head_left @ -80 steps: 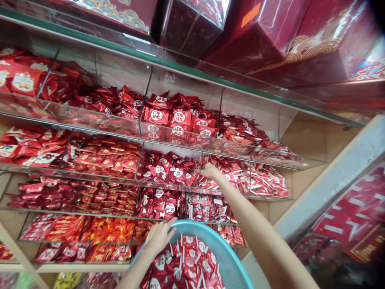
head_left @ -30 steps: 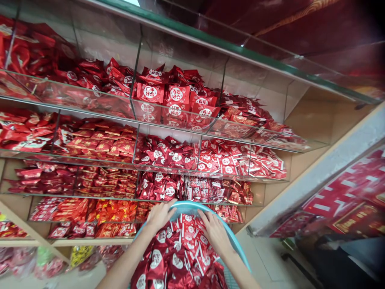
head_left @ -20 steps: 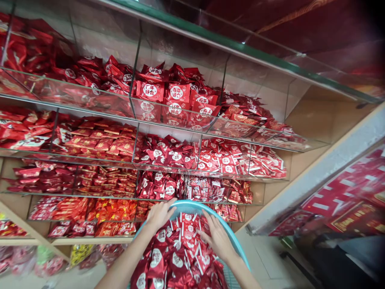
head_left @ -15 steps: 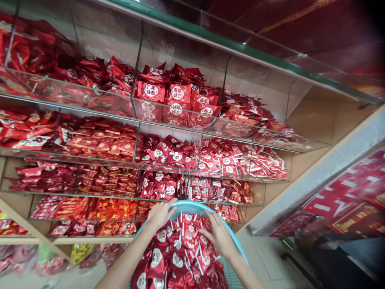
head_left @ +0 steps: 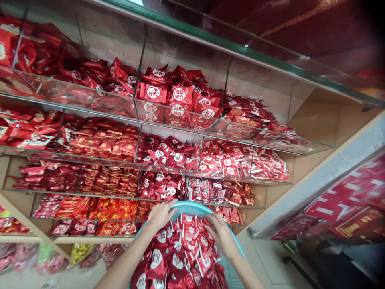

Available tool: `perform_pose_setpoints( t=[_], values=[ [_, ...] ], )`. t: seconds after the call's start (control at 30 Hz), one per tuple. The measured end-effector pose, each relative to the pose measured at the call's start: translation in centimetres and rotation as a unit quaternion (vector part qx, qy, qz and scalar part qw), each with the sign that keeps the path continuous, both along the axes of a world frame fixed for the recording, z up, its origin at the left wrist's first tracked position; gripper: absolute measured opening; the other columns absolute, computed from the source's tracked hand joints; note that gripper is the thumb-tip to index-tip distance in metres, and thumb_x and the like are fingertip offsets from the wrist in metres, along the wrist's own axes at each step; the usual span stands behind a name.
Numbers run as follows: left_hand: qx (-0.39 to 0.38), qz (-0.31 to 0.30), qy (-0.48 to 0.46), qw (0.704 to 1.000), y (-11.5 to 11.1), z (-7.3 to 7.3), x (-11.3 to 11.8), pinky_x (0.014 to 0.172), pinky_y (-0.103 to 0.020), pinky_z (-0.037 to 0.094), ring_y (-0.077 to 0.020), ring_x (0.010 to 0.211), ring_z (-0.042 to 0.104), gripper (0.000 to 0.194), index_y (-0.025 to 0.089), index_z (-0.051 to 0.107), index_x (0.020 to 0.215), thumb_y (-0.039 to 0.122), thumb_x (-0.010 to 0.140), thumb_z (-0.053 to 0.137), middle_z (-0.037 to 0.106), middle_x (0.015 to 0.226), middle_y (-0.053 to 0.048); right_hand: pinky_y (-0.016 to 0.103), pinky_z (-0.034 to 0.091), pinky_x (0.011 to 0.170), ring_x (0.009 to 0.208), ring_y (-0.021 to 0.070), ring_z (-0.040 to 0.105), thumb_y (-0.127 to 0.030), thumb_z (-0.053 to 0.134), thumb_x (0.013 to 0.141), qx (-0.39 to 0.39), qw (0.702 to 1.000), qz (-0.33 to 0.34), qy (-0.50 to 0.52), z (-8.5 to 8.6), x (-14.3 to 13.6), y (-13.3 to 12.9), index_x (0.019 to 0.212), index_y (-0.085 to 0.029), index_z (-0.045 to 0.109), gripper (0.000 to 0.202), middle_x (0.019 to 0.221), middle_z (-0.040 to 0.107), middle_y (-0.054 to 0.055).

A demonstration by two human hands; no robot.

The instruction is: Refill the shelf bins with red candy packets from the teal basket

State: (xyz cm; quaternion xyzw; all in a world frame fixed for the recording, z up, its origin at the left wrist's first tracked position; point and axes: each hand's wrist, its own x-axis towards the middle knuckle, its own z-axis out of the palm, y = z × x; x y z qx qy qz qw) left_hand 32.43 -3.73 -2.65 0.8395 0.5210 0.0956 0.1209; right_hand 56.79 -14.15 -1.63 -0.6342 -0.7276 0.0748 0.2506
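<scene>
A light-blue plastic basket point(head_left: 192, 206) sits low in the middle of the view, heaped with small red and dark-red packets point(head_left: 177, 261) bearing white printed patches. My left hand point(head_left: 160, 215) holds the basket's upper left rim, its fingertips and thumb at the edge. Inside the right rim, my right hand point(head_left: 221, 235) lies against the packets and rim. Its fingers are bent but apart, and no packet shows lifted between them. The basket's underside and the packets beneath my hands are hidden.
Glass-fronted shelves point(head_left: 180, 172) with dividers rise ahead, filled with red packets point(head_left: 152, 93). Under them, bagged goods point(head_left: 82, 253) lie near the floor. Red printed items point(head_left: 345, 200) stand at right beyond a grey panel edge point(head_left: 306, 184). Tiled floor point(head_left: 264, 257) shows lower right.
My right hand's fingers have drawn back from the packets toward the right rim. My left hand stays at its rim. The view has shifted slightly.
</scene>
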Motion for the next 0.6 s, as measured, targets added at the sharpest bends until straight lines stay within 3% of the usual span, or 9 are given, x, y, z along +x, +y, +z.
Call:
perform_pose_setpoints(
  t=[0.2, 0.33, 0.6],
  values=[
    [-0.014, 0.004, 0.004, 1.000, -0.1, 0.2, 0.0, 0.073, -0.033, 0.044, -0.0223, 0.084, 0.060, 0.048, 0.035, 0.035, 0.128, 0.052, 0.085, 0.022, 0.065, 0.092, -0.006, 0.034, 0.044, 0.085, 0.093, 0.0179, 0.055, -0.029, 0.039, 0.084, 0.001, 1.000, -0.011, 0.029, -0.7, 0.3, 0.2, 0.103, -0.023, 0.052, 0.024, 0.102, 0.054, 0.005],
    [-0.011, 0.007, 0.006, 1.000, -0.2, 0.3, 0.1, 0.073, -0.033, 0.044, -0.0222, 0.084, 0.060, 0.047, 0.036, 0.036, 0.126, 0.052, 0.085, 0.023, 0.064, 0.093, -0.006, 0.030, 0.046, 0.081, 0.089, 0.0162, 0.056, -0.030, 0.037, 0.086, 0.010, 0.999, -0.001, 0.046, -1.1, 0.8, 0.2, 0.097, -0.023, 0.055, 0.023, 0.097, 0.055, 0.004],
    [-0.017, 0.006, 0.008, 1.000, -0.3, 0.6, 0.1, 0.074, -0.033, 0.044, -0.0215, 0.084, 0.060, 0.047, 0.035, 0.035, 0.128, 0.051, 0.085, 0.022, 0.065, 0.093, -0.006, 0.032, 0.045, 0.080, 0.089, 0.0164, 0.053, -0.026, 0.033, 0.087, 0.051, 0.999, 0.009, 0.001, 1.6, -0.8, 0.6, 0.097, -0.022, 0.052, 0.022, 0.096, 0.054, 0.005]
  ],
)
